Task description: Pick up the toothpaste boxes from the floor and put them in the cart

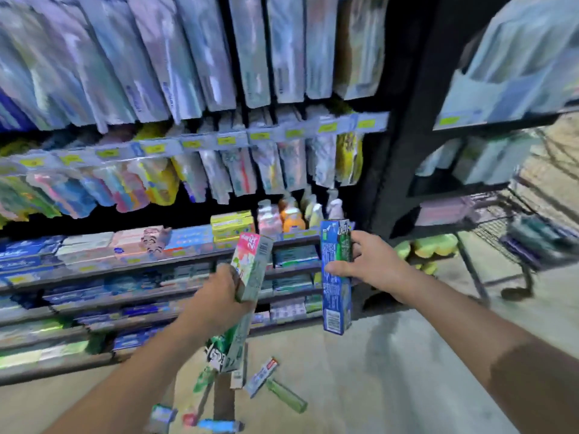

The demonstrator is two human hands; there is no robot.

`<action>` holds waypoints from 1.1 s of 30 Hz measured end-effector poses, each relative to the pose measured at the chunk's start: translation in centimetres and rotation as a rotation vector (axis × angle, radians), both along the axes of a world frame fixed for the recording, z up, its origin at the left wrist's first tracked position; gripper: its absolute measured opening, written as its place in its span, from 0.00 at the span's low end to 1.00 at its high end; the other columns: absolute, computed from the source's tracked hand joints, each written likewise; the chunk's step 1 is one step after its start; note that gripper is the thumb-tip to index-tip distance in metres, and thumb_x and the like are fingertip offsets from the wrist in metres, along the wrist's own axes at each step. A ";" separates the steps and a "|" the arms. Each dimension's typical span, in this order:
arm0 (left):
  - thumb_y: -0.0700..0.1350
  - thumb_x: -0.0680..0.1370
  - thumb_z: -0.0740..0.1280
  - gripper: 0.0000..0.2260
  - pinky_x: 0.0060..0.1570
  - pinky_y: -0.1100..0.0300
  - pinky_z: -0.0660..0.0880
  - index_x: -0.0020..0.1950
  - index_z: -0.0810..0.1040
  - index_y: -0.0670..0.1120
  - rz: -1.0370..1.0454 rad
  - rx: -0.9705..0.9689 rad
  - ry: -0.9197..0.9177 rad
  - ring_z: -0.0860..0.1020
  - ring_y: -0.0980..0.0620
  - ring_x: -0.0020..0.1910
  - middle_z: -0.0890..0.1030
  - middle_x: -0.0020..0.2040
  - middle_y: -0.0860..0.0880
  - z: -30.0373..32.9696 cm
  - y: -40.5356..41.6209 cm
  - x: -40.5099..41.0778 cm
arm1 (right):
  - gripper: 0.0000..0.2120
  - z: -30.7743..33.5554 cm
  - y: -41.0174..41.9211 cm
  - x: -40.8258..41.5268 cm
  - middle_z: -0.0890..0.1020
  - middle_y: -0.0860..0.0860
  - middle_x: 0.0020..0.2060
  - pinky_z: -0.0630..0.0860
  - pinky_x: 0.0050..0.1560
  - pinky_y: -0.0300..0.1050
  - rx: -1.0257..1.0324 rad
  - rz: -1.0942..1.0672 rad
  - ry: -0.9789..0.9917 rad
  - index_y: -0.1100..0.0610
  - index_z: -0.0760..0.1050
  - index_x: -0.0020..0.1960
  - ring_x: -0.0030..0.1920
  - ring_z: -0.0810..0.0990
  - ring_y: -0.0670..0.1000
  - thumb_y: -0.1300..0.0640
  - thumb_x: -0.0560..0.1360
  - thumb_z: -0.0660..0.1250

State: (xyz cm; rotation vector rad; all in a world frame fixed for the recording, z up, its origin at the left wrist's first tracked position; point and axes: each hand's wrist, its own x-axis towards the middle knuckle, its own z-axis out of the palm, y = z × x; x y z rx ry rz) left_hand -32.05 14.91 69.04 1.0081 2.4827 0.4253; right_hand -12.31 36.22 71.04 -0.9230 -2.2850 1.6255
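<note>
Far left: blurred store shelving (125,270) with rows of flat boxed toothpaste, hanging toothbrush packs above. Left hand (219,296) is curled tight around long green-and-white cardboard toothpaste boxes (250,270), upper end pink-topped and tilted right, lower end hanging below the fist. Under it, several small loose toothpaste boxes (286,394) lie scattered on the pale concrete floor (391,371), green, white and blue ones, some touching. Right hand (366,261) grips a tall blue-and-green cardboard toothpaste box (334,277), held upright, thumb on front face. Far right: dark wire shopping cart (513,242), well apart from both hands, contents too blurred to tell
</note>
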 end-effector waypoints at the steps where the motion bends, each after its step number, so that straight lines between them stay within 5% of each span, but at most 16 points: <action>1: 0.52 0.75 0.72 0.20 0.29 0.60 0.65 0.52 0.63 0.47 -0.034 0.003 -0.002 0.71 0.55 0.35 0.73 0.43 0.48 0.0 2.8 1.5 | 0.21 0.0 2.1 2.1 0.86 0.54 0.43 0.83 0.43 0.56 -0.001 -0.044 -0.007 0.54 0.78 0.53 0.40 0.85 0.54 0.49 0.65 0.80; 5: 0.51 0.71 0.75 0.22 0.37 0.51 0.71 0.49 0.64 0.46 -0.175 0.054 -0.069 0.74 0.47 0.38 0.75 0.43 0.47 -0.4 12.8 7.3 | 0.17 0.2 9.2 10.5 0.85 0.51 0.42 0.82 0.40 0.45 0.022 -0.204 0.010 0.55 0.77 0.52 0.42 0.84 0.49 0.53 0.68 0.79; 9: 0.51 0.71 0.74 0.21 0.35 0.55 0.67 0.48 0.63 0.47 -0.329 0.052 -0.072 0.71 0.50 0.36 0.73 0.43 0.48 -0.5 21.7 13.2 | 0.10 0.3 15.2 18.5 0.83 0.41 0.34 0.77 0.37 0.39 0.077 -0.307 -0.016 0.49 0.78 0.46 0.35 0.81 0.40 0.53 0.69 0.78; 15: 0.54 0.70 0.73 0.24 0.37 0.52 0.74 0.55 0.63 0.48 -0.481 0.004 -0.047 0.78 0.48 0.41 0.75 0.45 0.49 -0.1 33.7 21.6 | 0.15 0.4 21.9 28.7 0.83 0.47 0.36 0.75 0.29 0.38 0.029 -0.505 -0.022 0.53 0.77 0.50 0.30 0.80 0.40 0.52 0.68 0.79; 20: 0.57 0.69 0.73 0.25 0.50 0.50 0.78 0.56 0.64 0.49 -0.660 -0.012 -0.040 0.78 0.48 0.50 0.77 0.52 0.50 -0.7 42.8 27.9 | 0.25 -0.2 26.7 34.9 0.86 0.51 0.43 0.83 0.42 0.60 -0.019 -0.658 -0.037 0.51 0.77 0.54 0.43 0.86 0.52 0.44 0.63 0.81; 24: 0.56 0.73 0.73 0.32 0.58 0.54 0.74 0.68 0.61 0.44 -0.783 -0.047 -0.008 0.75 0.45 0.60 0.74 0.64 0.47 -1.4 49.7 32.5 | 0.17 -0.7 30.8 38.3 0.83 0.47 0.41 0.84 0.40 0.54 -0.019 -0.769 -0.059 0.52 0.76 0.52 0.38 0.84 0.45 0.52 0.69 0.79; 28: 0.56 0.73 0.72 0.34 0.50 0.52 0.78 0.69 0.56 0.45 -0.879 -0.062 -0.037 0.79 0.46 0.54 0.76 0.62 0.46 -2.2 57.8 35.7 | 0.20 -0.9 36.0 40.6 0.81 0.46 0.43 0.84 0.43 0.51 0.034 -0.835 -0.144 0.54 0.75 0.56 0.43 0.82 0.47 0.51 0.69 0.78; 33: 0.55 0.73 0.73 0.25 0.45 0.54 0.80 0.58 0.62 0.49 -0.937 -0.029 -0.116 0.79 0.50 0.49 0.76 0.54 0.50 -2.3 67.4 38.5 | 0.21 -0.3 43.6 42.5 0.81 0.44 0.44 0.83 0.41 0.46 0.017 -0.911 -0.185 0.52 0.75 0.58 0.44 0.81 0.45 0.51 0.69 0.78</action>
